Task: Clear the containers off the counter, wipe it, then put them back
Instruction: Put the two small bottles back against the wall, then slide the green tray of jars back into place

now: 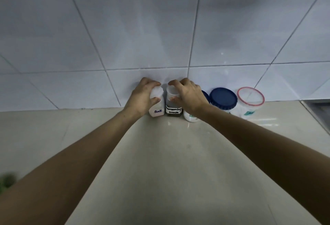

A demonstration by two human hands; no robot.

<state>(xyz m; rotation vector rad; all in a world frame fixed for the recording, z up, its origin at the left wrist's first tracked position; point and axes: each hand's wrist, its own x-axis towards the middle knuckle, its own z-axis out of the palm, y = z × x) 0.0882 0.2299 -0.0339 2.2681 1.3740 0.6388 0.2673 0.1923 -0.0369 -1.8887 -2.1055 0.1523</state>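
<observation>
Head view: both hands reach to the back of the bench (pixel 160 153), against the tiled wall (pixel 160 28). The left hand (pixel 142 94) has its fingers (pixel 153 83) wrapped around the white "Salt" bottle (pixel 157 107). The right hand (pixel 189 94) grips the "Seasoning sauce" bottle (pixel 174 110), which stands just right of the Salt bottle. Further right of the Salt bottle stand a white jar (pixel 191 117), a blue-lidded jar (pixel 223 98) and a red-rimmed clear tub (pixel 250 101).

both arms outstretched, left hand (pixel 142 94) and right hand (pixel 189 93) curled closed.
</observation>
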